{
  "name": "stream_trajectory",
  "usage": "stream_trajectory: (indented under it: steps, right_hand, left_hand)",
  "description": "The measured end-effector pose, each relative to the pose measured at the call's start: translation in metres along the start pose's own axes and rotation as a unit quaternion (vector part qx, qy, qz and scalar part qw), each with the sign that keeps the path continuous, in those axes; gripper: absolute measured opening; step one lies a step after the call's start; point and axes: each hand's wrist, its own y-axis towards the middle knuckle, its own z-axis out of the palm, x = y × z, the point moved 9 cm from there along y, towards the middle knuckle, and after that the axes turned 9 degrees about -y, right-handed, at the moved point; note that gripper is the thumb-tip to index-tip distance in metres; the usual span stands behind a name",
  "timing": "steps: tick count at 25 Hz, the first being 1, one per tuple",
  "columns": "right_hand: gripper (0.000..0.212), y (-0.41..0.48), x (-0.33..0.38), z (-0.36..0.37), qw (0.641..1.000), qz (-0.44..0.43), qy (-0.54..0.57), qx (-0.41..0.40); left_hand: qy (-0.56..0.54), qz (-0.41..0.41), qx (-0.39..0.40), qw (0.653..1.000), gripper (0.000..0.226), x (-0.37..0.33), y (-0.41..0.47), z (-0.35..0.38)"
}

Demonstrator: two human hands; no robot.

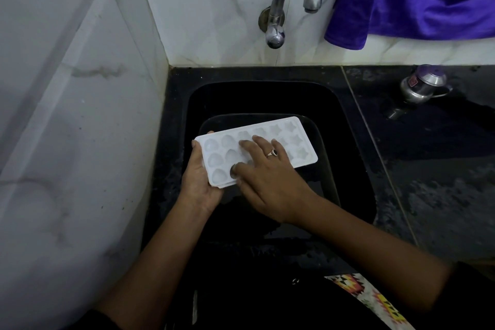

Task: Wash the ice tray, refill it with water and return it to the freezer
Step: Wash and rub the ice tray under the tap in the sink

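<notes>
A white plastic ice tray with heart and star shaped cups is held over the black sink, its length running left to right and slightly away from me. My left hand grips its near left end from below, thumb on the rim. My right hand, wearing a ring, lies on top of the tray with its fingers spread over the middle cups and the thumb pressing the near edge. A metal tap juts from the wall above; no water runs from it.
A dark basin or pan sits in the sink under the tray. A small steel pot stands on the wet black counter to the right. A blue cloth hangs at top right. White tiled walls close in the left and back.
</notes>
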Motion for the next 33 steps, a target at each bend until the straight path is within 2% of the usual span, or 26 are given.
stream_trajectory:
  steps: [6, 10, 15, 18, 21, 23, 25, 28, 31, 33]
  right_hand:
    - [0.038, 0.001, 0.005, -0.002, 1.0, 0.007, 0.012, -0.005]
    - [0.039, -0.004, 0.014, 0.003, 0.999, -0.031, -0.001, -0.008]
    - [0.033, 0.0, 0.001, -0.001, 1.0, 0.013, 0.017, -0.009]
    - [0.036, -0.007, 0.003, 0.002, 1.0, 0.003, 0.019, -0.01]
    - [0.034, -0.003, 0.005, -0.009, 0.999, 0.006, 0.041, -0.018]
    - [0.035, 0.0, 0.016, -0.012, 0.998, -0.02, 0.052, -0.02]
    - [0.036, 0.001, 0.026, -0.009, 0.998, -0.044, 0.037, -0.016]
    - [0.038, 0.002, 0.024, -0.008, 0.999, -0.024, 0.033, -0.008]
    - [0.041, 0.001, 0.032, -0.005, 0.998, -0.06, 0.011, -0.002]
    - [0.041, 0.003, 0.026, -0.007, 0.999, -0.048, 0.012, -0.004]
  left_hand:
    - [0.003, 0.006, -0.006, 1.0, 0.07, -0.004, -0.002, 0.004]
    - [0.003, 0.002, -0.005, 1.0, 0.07, -0.004, -0.011, 0.012]
    - [0.014, 0.018, -0.003, 1.0, 0.068, -0.004, -0.003, 0.003]
    - [0.016, 0.027, -0.004, 0.999, 0.068, -0.01, 0.0, 0.0]
    - [0.012, 0.019, 0.002, 1.0, 0.07, -0.008, 0.001, 0.001]
    - [0.008, 0.017, 0.001, 1.0, 0.071, -0.005, -0.004, 0.009]
    - [0.008, 0.012, -0.006, 1.0, 0.07, 0.001, -0.009, 0.015]
    - [0.003, -0.009, -0.01, 1.0, 0.077, 0.011, -0.013, 0.016]
    - [0.01, -0.017, -0.017, 1.0, 0.08, 0.012, -0.016, 0.015]
    - [0.0, -0.016, -0.011, 1.0, 0.08, 0.011, -0.017, 0.018]
